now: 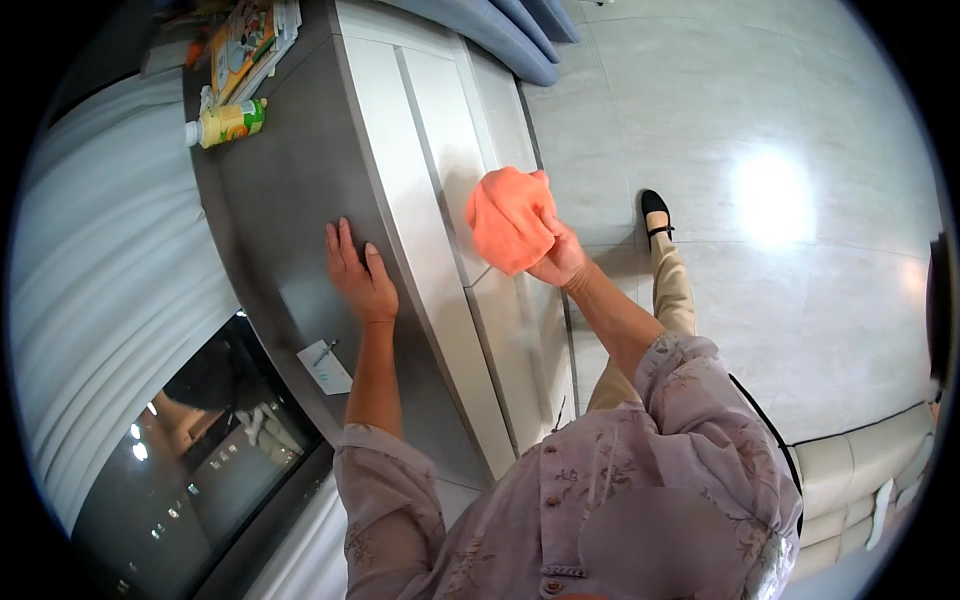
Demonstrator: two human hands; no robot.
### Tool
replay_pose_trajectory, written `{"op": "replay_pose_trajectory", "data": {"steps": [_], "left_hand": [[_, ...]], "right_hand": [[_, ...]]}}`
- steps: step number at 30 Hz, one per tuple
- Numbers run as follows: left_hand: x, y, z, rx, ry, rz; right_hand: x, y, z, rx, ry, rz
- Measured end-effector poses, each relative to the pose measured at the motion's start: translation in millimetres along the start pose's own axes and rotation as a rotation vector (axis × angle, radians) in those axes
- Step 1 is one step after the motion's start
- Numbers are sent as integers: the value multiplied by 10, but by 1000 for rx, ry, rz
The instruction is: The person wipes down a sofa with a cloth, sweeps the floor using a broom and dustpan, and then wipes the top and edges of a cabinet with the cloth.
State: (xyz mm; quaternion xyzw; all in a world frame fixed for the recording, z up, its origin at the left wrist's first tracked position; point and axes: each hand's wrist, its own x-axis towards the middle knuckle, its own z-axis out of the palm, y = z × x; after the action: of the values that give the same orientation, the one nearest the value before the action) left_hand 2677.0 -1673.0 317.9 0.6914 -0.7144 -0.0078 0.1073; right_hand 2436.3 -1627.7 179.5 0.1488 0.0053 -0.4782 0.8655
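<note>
My right hand (562,258) grips a bunched orange cloth (508,220) and holds it in front of the white drawer fronts, past the edge of the dark top. I cannot tell whether the cloth touches the drawers. Resting on the dark cabinet top (300,190) is my left hand (362,285), its fingers stretched out and holding nothing. Below that hand, near the window side, lies a small white card (325,370) with a small dark object on it.
A yellow-green bottle (230,124) lies by a stack of books (245,50) at the far end. White curtains (120,220) and a dark window (200,460) run along the left. Blue fabric (500,30) hangs at the top; a pale sofa (850,470) stands lower right.
</note>
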Motion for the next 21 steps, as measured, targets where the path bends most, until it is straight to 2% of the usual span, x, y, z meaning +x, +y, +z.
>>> {"op": "replay_pose_trajectory", "data": {"steps": [2, 3, 5, 7, 9, 10, 12, 13, 14, 15, 17, 19, 20, 21], "left_hand": [[-13, 42, -3, -18, -1, -5], [-16, 47, -2, -15, 1, -3], [-19, 50, -1, -5, 4, -6], [-11, 46, -6, -12, 4, -4], [-5, 44, 0, -21, 8, 2], [-7, 43, 1, -29, 7, 2], [-8, 42, -1, -35, 12, 8], [-10, 46, -3, -30, 9, 6], [-11, 48, -1, -25, 6, 4], [-17, 54, -3, -23, 12, 5], [-9, 74, -13, -28, -9, -24], [-3, 90, -12, -20, -9, -29], [-15, 98, -23, -17, -16, -37], [-15, 96, -27, -19, -16, -36]], "right_hand": [[6, 59, 11, -199, 168, 18], [38, 148, -84, -197, 165, 18], [173, 416, -225, -725, 229, 36], [182, 605, 310, -919, 229, 75], [586, 908, 199, -1133, -26, 11], [793, 913, 349, -1198, 5, -194], [1338, 754, 539, -1370, 97, -374], [1656, 602, 571, -1484, 156, -344], [1864, 404, 764, -1559, 252, -510], [2326, 213, 697, -1698, 256, -441], [2732, -19, 740, -1834, 256, -372], [2724, -233, 1075, -1609, 427, -523], [2672, -201, 1020, -1607, 429, -520], [2568, -145, 932, -1599, 364, -413]]}}
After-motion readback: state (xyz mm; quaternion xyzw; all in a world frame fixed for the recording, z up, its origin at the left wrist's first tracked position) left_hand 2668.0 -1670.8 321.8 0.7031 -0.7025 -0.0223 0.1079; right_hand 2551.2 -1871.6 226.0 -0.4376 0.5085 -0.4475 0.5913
